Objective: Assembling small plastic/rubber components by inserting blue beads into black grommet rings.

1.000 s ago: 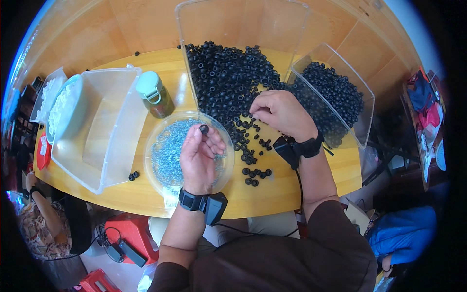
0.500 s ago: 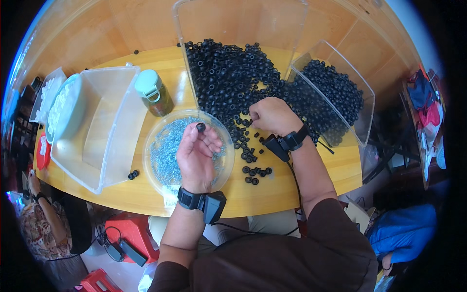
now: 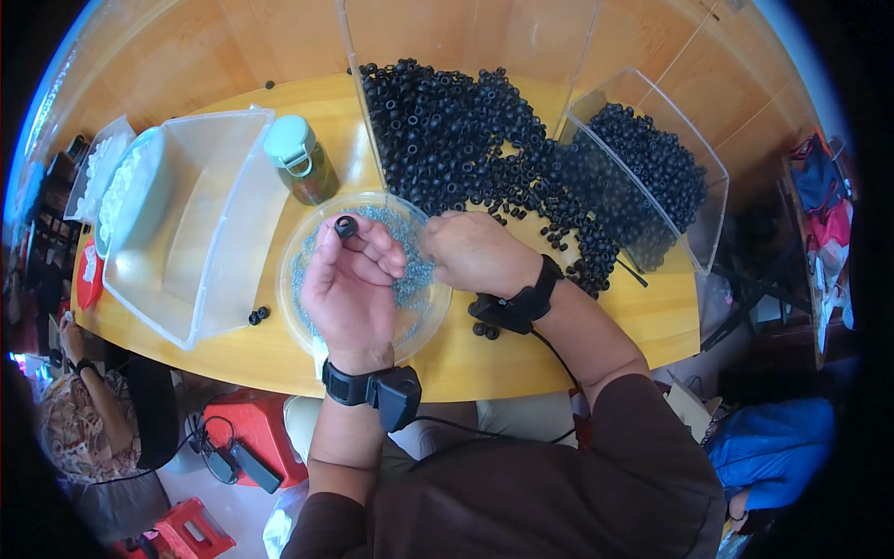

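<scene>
Clear bin (image 3: 186, 252) far left of the frame, then a bottle (image 3: 307, 168). Left hand (image 3: 354, 279) is palm-up mid-frame over the tub (image 3: 436, 315), a black ring (image 3: 345, 226) pinched at its fingertips. Right hand (image 3: 484, 252) is just beside it, fingers curled, can't tell what's inside. Black pile (image 3: 456, 140) sits upper center, box (image 3: 703, 247) on the right.

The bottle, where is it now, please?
In the head view, the bottle stands left of centre, between the left clear bin and the black parts, beyond the tub.

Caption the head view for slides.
Left hand holds a black ring over a clear tub of bluish pieces, right hand close by.
</scene>
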Tool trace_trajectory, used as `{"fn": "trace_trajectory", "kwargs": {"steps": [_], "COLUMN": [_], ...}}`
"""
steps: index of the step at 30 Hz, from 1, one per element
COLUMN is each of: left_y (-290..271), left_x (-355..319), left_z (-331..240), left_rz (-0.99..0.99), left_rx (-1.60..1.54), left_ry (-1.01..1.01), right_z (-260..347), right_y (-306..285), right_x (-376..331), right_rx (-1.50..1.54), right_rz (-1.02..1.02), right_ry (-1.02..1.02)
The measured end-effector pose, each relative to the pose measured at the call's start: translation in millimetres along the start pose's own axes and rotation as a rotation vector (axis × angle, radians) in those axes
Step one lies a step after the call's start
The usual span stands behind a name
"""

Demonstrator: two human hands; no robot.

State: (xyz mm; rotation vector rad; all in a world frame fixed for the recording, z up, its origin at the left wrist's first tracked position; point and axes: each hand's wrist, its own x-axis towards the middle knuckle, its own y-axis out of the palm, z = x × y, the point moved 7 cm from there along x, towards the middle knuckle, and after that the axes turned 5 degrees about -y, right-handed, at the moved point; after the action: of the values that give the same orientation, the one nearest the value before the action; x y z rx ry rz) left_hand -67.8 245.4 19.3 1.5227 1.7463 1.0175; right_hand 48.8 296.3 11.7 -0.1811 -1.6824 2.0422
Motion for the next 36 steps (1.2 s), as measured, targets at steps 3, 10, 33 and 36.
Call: {"fn": "trace_trajectory", "kwargs": {"steps": [3, 10, 33, 36], "left_y": [4, 1, -56, -59], "left_x": [-4, -25, -55, -54], "left_z": [-5, -24, 17, 15], "left_rz": [0.004, -0.03, 0.024, -0.008], "left_rx": [-0.004, 0.048, 0.335, 0.327], "left_ry": [-0.014, 0.013, -0.172, -0.165], "right_z": [0, -1, 64, 66], "right_y": [3, 1, -20, -24], "right_x": [0, 6, 15, 12], "right_rx": [0.034, 0.104, 0.666, 0.674], "right_rz": [-0.038, 0.052, -0.289, -0.282], "right_ry": [0.013, 0.04, 0.048, 0.06]}}
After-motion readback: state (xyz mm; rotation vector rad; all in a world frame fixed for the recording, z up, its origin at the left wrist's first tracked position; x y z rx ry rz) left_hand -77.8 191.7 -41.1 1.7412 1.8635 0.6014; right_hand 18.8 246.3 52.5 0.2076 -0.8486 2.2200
